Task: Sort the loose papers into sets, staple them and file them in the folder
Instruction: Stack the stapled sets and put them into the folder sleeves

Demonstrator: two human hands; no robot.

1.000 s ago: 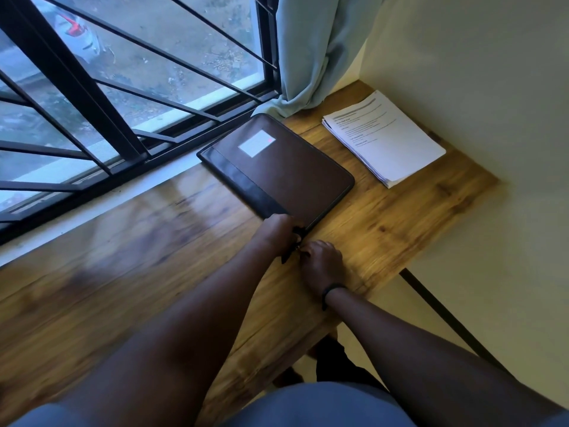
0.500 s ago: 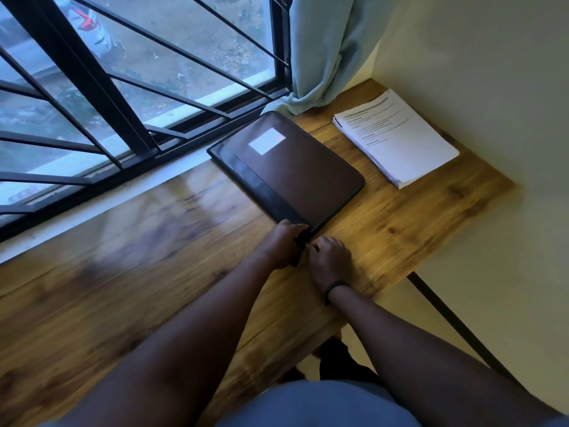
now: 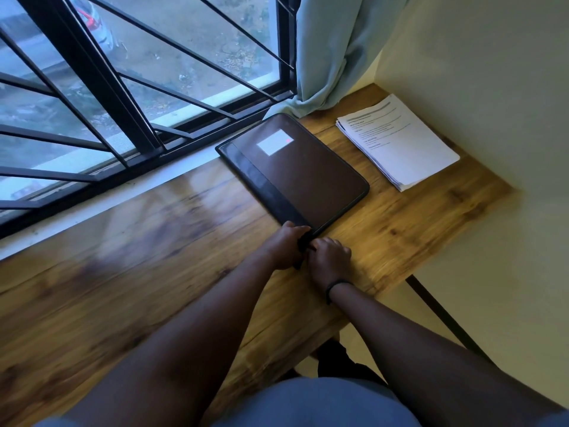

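Pinching the zip tab at the near corner of the closed brown folder (image 3: 303, 174) with my right hand (image 3: 331, 257) while my left hand (image 3: 288, 245) grips that corner, I risk dragging the folder off the wooden desk (image 3: 415, 217) if the zip snags, leaving the paper stack (image 3: 400, 146) near the wall unfiled.

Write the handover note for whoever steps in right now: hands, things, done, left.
Left hand grips the near corner of the closed brown folder. Right hand is curled beside it at the same corner, seemingly on a dark tab; exact hold unclear.
Stack of papers lies right of the folder, apart from it, on the wooden table.
Done: nothing visible.
Left: open folder, sort, staple, file. No stapler in view.
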